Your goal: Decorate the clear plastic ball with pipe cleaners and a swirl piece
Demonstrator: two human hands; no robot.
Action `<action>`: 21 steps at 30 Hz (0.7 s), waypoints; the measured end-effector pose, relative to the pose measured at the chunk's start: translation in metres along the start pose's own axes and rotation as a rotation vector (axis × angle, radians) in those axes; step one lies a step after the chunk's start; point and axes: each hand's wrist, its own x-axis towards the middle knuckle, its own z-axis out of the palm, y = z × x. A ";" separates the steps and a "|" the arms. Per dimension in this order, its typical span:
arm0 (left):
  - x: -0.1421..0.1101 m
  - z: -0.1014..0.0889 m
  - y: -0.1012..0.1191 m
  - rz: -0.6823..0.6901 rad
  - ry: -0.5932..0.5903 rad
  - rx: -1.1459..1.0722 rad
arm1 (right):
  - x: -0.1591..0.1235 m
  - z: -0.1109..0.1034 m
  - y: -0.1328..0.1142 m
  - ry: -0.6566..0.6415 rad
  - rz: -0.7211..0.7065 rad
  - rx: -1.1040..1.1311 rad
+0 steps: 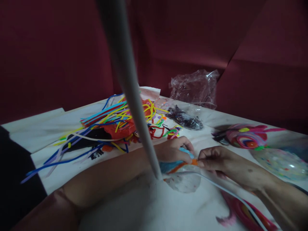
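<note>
My left hand (176, 150) is closed over a blue craft piece (168, 166), with a lighter blue part showing between its thumb and fingers. Along the edge of that piece runs an orange strip (193, 162). My right hand (214, 158) pinches the strip's right end between thumb and fingertips. Just below the fingers lies a whitish, see-through round piece (186, 183), which touches or overlaps the orange edge; I cannot tell which. A grey rod (134, 93) crosses the view and hides part of my left wrist and the blue piece.
Pipe cleaners (113, 114) in many colours are heaped at the left. A clear plastic bag (194, 86) and a dark bundle (185, 118) stand behind. At the right lie a pink swirled piece (247, 136) and a speckled disc (281, 163). A white cord (223, 186) runs in front.
</note>
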 end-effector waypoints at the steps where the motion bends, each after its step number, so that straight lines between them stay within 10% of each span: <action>1: 0.000 0.000 -0.001 -0.003 -0.004 -0.006 | 0.000 0.000 0.000 0.002 0.003 0.001; 21: 0.001 0.002 -0.002 0.033 0.021 -0.013 | -0.001 0.005 0.005 0.026 -0.018 0.050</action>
